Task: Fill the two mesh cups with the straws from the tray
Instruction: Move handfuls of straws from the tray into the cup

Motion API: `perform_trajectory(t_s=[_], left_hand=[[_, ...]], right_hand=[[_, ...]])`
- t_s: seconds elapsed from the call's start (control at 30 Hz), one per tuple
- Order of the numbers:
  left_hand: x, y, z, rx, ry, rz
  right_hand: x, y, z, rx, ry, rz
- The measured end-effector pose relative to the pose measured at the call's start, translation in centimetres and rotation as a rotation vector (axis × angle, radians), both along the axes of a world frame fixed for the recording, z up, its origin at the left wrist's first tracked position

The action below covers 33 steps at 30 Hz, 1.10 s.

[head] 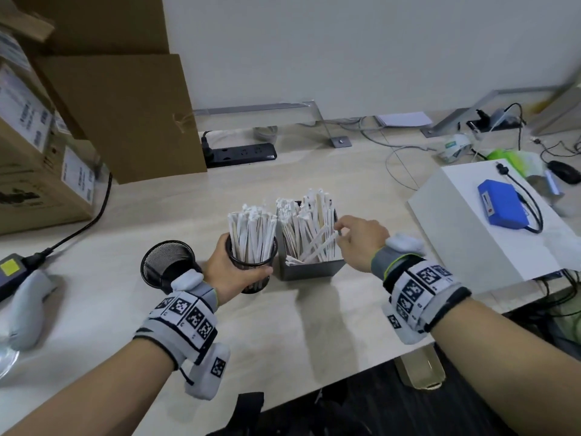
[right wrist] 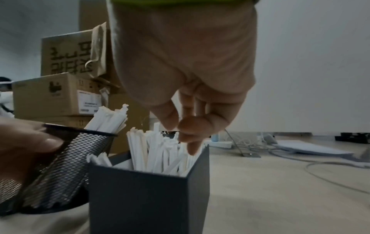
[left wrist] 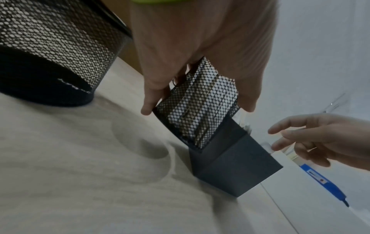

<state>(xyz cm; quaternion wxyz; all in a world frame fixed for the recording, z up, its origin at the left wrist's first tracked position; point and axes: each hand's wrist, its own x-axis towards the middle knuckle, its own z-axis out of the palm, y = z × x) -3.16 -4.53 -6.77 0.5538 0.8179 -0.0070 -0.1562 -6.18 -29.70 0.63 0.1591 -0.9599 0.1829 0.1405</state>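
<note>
Fingers (right wrist: pixel 190 142) of the right hand (head: pixel 361 240) dipped into the paper-wrapped straws (head: pixel 309 228), loosely bent at the tips; whether they had one pinched could not be told, since no straw was clearly lifted. Those straws stood bunched in the dark square tray (head: pixel 314 270), which sat on the pale counter (head: pixel 283 325). Over on the other side, the left hand (head: pixel 226 272) wrapped round a black mesh cup (head: pixel 251 269), thumb on its near side and fingers (left wrist: pixel 148 107) curled about the wall, and the cup leaned toward the tray, touching its side. That cup was packed with its own straws (head: pixel 251 231), ends fanned above the rim. A second mesh cup (head: pixel 168 262) stood just to the left, behind the left wrist, showing nothing but dark mesh inside. Off to the right lay a white box (head: pixel 456 221) carrying a blue pack (head: pixel 503 206), and cardboard boxes (head: pixel 37 171) stacked at the far left.
</note>
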Motion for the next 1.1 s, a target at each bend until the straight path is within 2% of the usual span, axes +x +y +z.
perform_trajectory(t_s=[0.2, 0.27, 0.37, 0.47, 0.5, 0.63, 0.67, 0.77, 0.87, 1.0, 1.07, 1.1], left_hand=[[-0.4, 0.5, -0.7, 0.040, 0.013, -0.014], [-0.3, 0.8, -0.9, 0.057, 0.007, -0.022], [-0.1, 1.3, -1.1, 0.067, 0.006, -0.010], [0.2, 1.7, -1.3, 0.072, 0.003, 0.000], [0.3, 1.7, -1.3, 0.074, 0.001, 0.003], [0.2, 1.6, -1.3, 0.099, -0.005, -0.009], [0.1, 1.5, -1.3, 0.105, -0.005, -0.016], [-0.1, 1.4, -1.1, 0.110, 0.000, -0.034], [-0.2, 1.3, -0.7, 0.093, 0.001, -0.041], [-0.1, 1.3, -0.7, 0.093, -0.001, -0.028], [-0.1, 1.3, -0.8, 0.095, 0.005, -0.020], [0.0, 1.3, -0.9, 0.094, 0.007, -0.015]], right_hand=[[1.8, 2.9, -1.1, 0.078, 0.272, 0.054], [2.1, 3.7, -1.7, 0.153, 0.191, 0.071], [2.0, 4.7, -2.3, 0.261, -0.086, 0.153], [1.6, 4.9, -2.7, 0.238, -0.146, 0.186], [1.5, 4.8, -3.0, 0.217, -0.117, 0.210], [0.4, 5.0, -4.7, 0.034, 0.228, 0.466], [0.3, 5.2, -5.0, 0.052, 0.240, 0.472], [0.7, 4.7, -4.6, 0.222, 0.141, 0.401], [0.9, 3.6, -4.1, 0.291, -0.002, 0.304], [2.0, 3.2, -4.0, 0.324, -0.302, -0.094], [2.5, 3.6, -3.7, 0.328, -0.294, -0.234], [2.6, 3.9, -3.7, 0.294, -0.218, -0.253]])
